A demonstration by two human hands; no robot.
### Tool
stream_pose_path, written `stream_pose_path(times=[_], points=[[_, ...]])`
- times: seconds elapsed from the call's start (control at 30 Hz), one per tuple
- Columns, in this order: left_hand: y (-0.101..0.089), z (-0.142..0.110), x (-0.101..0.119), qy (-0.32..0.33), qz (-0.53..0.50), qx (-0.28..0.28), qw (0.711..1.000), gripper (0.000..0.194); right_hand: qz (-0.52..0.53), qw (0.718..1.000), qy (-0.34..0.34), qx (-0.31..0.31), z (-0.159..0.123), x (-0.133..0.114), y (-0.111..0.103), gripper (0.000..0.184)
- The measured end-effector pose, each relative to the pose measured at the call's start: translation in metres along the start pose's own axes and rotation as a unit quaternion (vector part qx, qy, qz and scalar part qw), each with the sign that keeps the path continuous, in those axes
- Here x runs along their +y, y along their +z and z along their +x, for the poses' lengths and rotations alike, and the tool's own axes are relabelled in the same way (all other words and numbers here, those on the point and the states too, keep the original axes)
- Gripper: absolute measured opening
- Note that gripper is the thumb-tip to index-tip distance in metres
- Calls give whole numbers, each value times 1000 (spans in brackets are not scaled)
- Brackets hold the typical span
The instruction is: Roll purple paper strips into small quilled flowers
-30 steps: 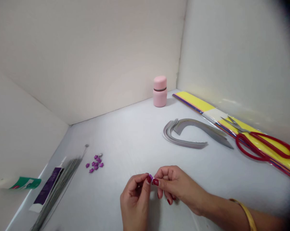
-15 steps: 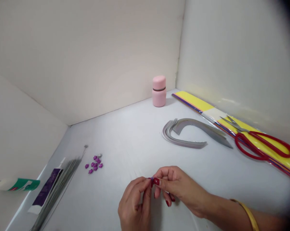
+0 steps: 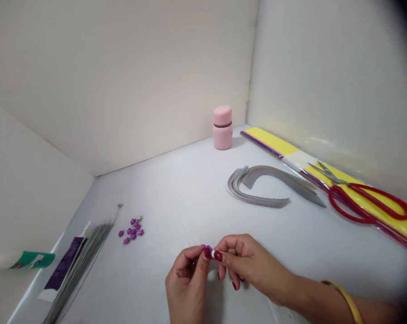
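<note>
My white work surface [image 3: 176, 189] carries a pink jar [image 3: 223, 128] in the far corner, curved grey paper strips [image 3: 257, 191], and a yellow paper pack [image 3: 267, 146] along the right wall. Toward the left edge lie small purple flowers [image 3: 132, 230], thin wire stems [image 3: 85, 265] and a purple tube [image 3: 63, 263].

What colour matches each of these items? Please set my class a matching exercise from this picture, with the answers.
Things:
1. pinched piece
2. scissor handles
3. lidded jar
4. curved paper strips

Colours:
A. grey
B. pink
C. purple and white
D. red

Pairs: 1-C, 2-D, 3-B, 4-A
</note>
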State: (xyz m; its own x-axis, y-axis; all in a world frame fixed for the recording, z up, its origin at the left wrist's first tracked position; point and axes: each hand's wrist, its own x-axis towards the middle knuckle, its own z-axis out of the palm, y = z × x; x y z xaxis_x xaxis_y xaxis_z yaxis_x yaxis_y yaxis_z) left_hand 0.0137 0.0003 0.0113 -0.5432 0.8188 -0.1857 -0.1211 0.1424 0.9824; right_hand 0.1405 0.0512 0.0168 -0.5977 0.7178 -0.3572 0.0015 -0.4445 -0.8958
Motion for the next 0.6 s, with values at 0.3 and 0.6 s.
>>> stream_pose_path(times=[0.3,0.6], points=[[-7,0,-10,249,146,-34,957,7,11,1000,-4,-1,0,-1,1,24],[-11,4,-11,378,218,-100,894,21,38,999,-29,-4,-1,1,0,27]])
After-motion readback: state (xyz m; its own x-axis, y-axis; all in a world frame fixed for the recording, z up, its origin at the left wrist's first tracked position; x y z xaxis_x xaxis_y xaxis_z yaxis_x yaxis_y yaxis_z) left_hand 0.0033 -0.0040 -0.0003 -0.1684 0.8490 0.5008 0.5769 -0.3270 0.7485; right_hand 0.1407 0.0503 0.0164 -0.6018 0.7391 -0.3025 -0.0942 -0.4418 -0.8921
